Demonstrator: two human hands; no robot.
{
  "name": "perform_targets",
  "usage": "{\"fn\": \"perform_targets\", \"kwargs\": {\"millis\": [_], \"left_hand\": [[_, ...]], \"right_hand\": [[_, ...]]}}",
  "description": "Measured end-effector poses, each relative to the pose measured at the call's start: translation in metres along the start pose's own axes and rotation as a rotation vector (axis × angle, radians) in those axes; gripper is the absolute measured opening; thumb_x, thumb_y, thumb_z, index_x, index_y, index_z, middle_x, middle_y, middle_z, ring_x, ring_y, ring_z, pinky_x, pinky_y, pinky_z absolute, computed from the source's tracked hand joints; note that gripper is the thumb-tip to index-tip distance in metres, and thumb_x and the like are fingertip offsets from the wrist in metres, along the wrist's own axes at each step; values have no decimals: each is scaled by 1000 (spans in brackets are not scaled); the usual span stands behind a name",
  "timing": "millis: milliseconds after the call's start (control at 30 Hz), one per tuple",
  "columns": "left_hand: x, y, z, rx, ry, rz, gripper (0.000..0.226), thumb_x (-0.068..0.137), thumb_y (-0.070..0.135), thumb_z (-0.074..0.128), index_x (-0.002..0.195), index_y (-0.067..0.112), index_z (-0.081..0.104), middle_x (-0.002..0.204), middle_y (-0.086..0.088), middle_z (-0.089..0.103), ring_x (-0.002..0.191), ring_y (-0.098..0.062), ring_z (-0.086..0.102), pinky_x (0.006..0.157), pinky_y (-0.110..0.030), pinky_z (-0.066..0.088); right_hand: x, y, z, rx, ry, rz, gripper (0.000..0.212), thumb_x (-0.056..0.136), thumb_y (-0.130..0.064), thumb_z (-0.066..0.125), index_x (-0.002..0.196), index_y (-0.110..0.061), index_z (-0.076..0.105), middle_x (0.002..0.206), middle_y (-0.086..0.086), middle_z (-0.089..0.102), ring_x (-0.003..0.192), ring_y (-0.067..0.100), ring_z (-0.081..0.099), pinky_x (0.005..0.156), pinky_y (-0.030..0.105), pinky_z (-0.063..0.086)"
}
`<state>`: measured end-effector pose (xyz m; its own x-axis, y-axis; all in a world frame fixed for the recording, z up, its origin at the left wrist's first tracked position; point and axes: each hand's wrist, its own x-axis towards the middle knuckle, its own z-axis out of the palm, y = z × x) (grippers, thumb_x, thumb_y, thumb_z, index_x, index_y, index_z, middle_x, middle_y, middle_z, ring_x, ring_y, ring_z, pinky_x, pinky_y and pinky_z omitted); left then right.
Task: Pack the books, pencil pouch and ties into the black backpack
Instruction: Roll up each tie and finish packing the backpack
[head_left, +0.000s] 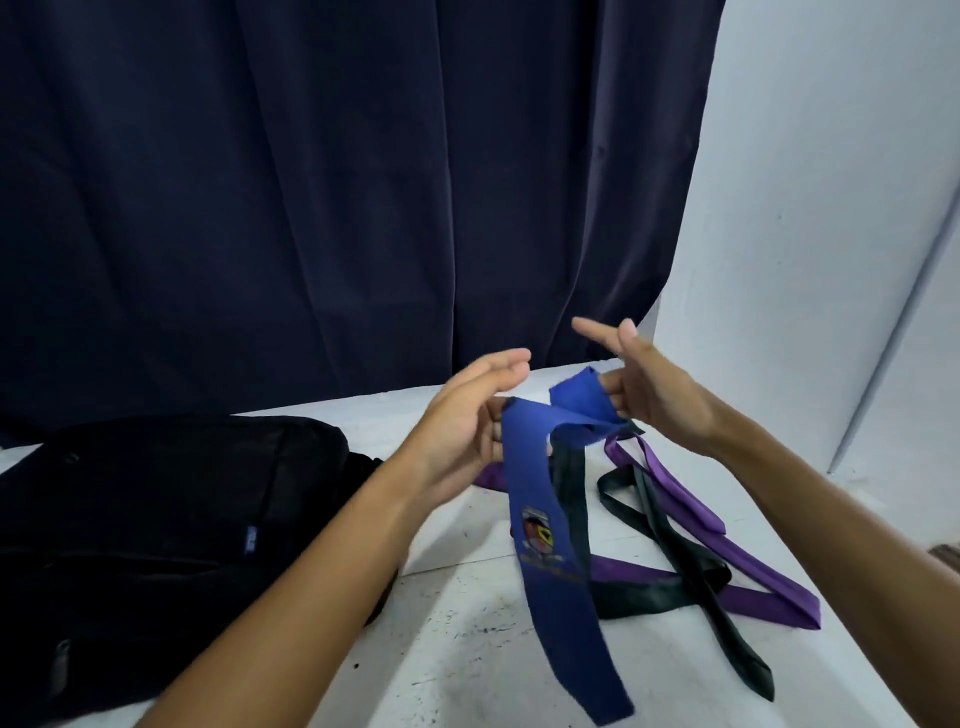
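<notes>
Two hands hold the blue tie (545, 499) above the tabletop (467, 649): left hand (467, 415) fingers pinch its band, right hand (649, 389) fingers clamp the folded end (limp, slippery cloth; grip folds). Black backpack (156, 519) lies at the left edge.

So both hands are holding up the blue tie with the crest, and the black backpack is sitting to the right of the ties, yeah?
Not quite: the head view shows the black backpack to the left of the ties. The rest holds: the left hand and right hand hold up the blue tie with the crest.
</notes>
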<state>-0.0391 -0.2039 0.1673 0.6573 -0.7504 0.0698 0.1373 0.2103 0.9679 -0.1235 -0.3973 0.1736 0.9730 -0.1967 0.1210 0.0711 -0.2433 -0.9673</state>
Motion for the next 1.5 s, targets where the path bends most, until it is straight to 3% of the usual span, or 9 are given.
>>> {"fn": "perform_targets", "kwargs": {"millis": [233, 367, 533, 667, 833, 1000, 1133, 1333, 1500], "left_hand": [[19, 27, -24, 492, -93, -237, 46, 91, 53, 52, 111, 14, 64, 55, -5, 47, 41, -15, 42, 47, -22, 39], [30, 21, -30, 576, -180, -303, 64, 78, 71, 48, 105, 13, 60, 56, -3, 46, 42, -14, 37, 46, -24, 32], [38, -14, -42, 385, -256, -277, 77, 76, 82, 46, 106, 11, 55, 66, -14, 53, 49, -19, 43, 53, -28, 37], [41, -33, -42, 233, -61, -67, 55, 77, 66, 56, 101, 18, 65, 93, -9, 67, 88, -21, 61, 84, -36, 46], [36, -39, -22, 164, 48, 236, 41, 67, 26, 67, 105, 11, 60, 93, -3, 72, 91, -18, 67, 79, -36, 55], [25, -58, -2, 218, -86, 267, 68, 73, 0, 62, 135, 21, 46, 125, -4, 65, 123, -20, 57, 101, -39, 50], [27, -65, 17, 215, -44, 294, 77, 78, -14, 71, 132, 33, 43, 122, -3, 67, 110, -11, 65, 84, -21, 53], [37, -70, 23, 195, 137, 241, 62, 80, 5, 77, 134, 18, 49, 106, -14, 73, 93, -32, 72, 85, -51, 57], [24, -71, 22, 152, 81, 124, 66, 83, 1, 73, 140, 20, 44, 92, -11, 76, 78, -24, 73, 73, -35, 59]], "right_hand": [[-13, -1, 9, -67, -329, 150, 100, 61, -96, 37, 148, -49, 23, 76, 4, 65, 65, 13, 53, 71, 22, 42], [-17, -1, 11, 109, -433, 219, 100, 64, -86, 58, 149, -48, 21, 131, 26, 58, 115, 45, 59, 107, 52, 41], [-23, -9, 5, 550, -353, 217, 92, 59, -60, 84, 136, -21, 51, 100, 22, 72, 71, 35, 71, 60, 39, 60], [-26, -19, 7, 692, -131, 205, 65, 75, -45, 73, 126, -9, 56, 81, 19, 70, 62, 30, 71, 54, 35, 60], [-24, -28, 8, 750, -25, 193, 34, 90, -41, 53, 97, -8, 59, 84, 13, 72, 71, 27, 73, 61, 37, 60], [-24, -41, 13, 748, -34, 156, 41, 97, -38, 46, 80, -7, 67, 78, 14, 72, 68, 27, 72, 59, 35, 59], [-25, -50, 16, 734, -36, 143, 32, 98, -39, 46, 91, -8, 52, 81, 17, 71, 69, 29, 72, 59, 35, 58], [-30, -61, 17, 726, -4, 83, 22, 98, -30, 47, 108, -11, 40, 71, 15, 71, 64, 27, 72, 56, 33, 58], [-19, -52, 10, 643, 45, -28, 14, 94, -11, 52, 80, -11, 50, 101, 26, 66, 93, 38, 70, 77, 42, 60]]}}
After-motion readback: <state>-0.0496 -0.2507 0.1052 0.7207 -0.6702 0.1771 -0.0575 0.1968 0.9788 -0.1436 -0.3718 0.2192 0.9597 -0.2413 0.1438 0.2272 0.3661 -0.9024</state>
